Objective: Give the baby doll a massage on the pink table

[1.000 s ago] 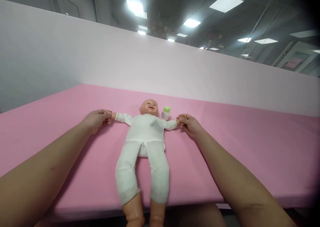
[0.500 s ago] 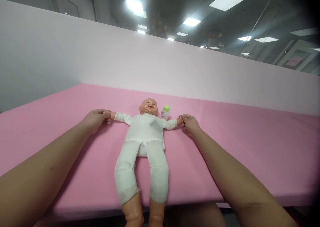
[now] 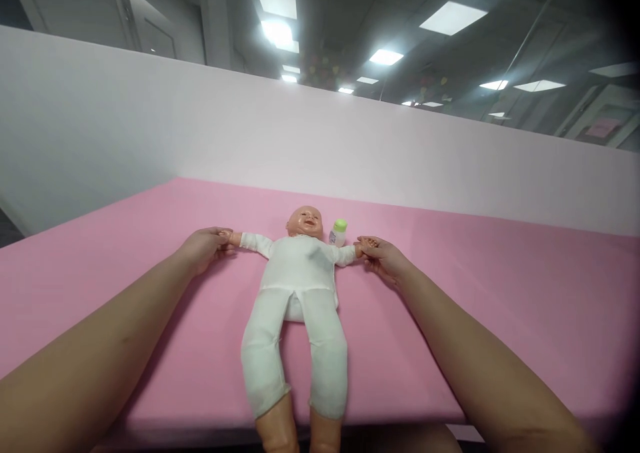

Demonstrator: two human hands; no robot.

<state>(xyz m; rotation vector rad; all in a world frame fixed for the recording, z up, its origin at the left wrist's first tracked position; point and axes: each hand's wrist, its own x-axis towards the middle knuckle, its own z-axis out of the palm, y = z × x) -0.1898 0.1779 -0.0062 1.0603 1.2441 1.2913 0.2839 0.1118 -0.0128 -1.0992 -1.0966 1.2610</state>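
Observation:
A baby doll [image 3: 300, 266] with a white cloth body lies face up on the pink padded surface [image 3: 400, 360], its arms spread out and its lower legs over the front edge. My left hand [image 3: 207, 248] has its fingers closed on the doll's hand at the left. At the right, my right hand [image 3: 384, 258] grips the doll's other hand between thumb and fingers; the doll's small fingers show above my thumb. A small clear bottle [image 3: 339, 234] with a green cap stands beside the doll's head, near the arm on the right.
Behind the pink surface rises a pale low wall [image 3: 320, 140]. Above it, glass shows ceiling lights and doors. The surface's front edge runs beneath the doll's legs, and part of my leg shows below it.
The whole view has shifted, so everything sits slightly lower and mostly further right. My right hand and the doll's hand in it have come slightly closer to the bottle. Both grips remain.

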